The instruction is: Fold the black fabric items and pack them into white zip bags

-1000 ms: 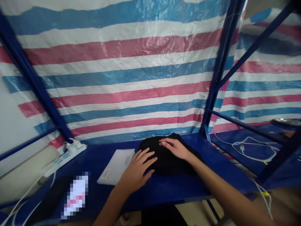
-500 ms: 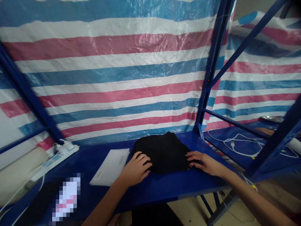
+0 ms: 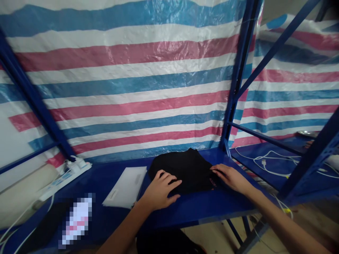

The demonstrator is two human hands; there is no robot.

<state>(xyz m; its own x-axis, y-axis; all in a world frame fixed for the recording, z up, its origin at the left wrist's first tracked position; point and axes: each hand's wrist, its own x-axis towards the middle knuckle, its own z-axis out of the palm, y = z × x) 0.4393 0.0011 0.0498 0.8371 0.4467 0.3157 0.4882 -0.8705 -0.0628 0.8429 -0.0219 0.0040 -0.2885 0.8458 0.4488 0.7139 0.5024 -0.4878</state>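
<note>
A black piece of fabric (image 3: 185, 169), folded or bunched, lies on the blue tabletop (image 3: 185, 211); small reddish lettering shows near its lower right corner. Across its left front part rests my left hand (image 3: 161, 190), open, fingers spread and palm down. My right hand (image 3: 231, 179) is at the fabric's right edge, fingertips pinched together on the cloth. Just left of my left hand is a flat white packet (image 3: 125, 187) with a small label, partly behind my forearm.
A white power strip (image 3: 65, 178) with plugs and cables sits at the left end. Nearer lies a dark item (image 3: 45, 225) beside a pixelated patch. Blue metal posts (image 3: 238, 77) frame the table; a striped sheet (image 3: 132, 88) hangs behind. White cables (image 3: 265, 164) lie on the right-hand table.
My left hand has slid slightly right over the fabric, its fingers spreading. My right fingers have closed on the fabric's right edge, a little higher, and the lettering now shows.
</note>
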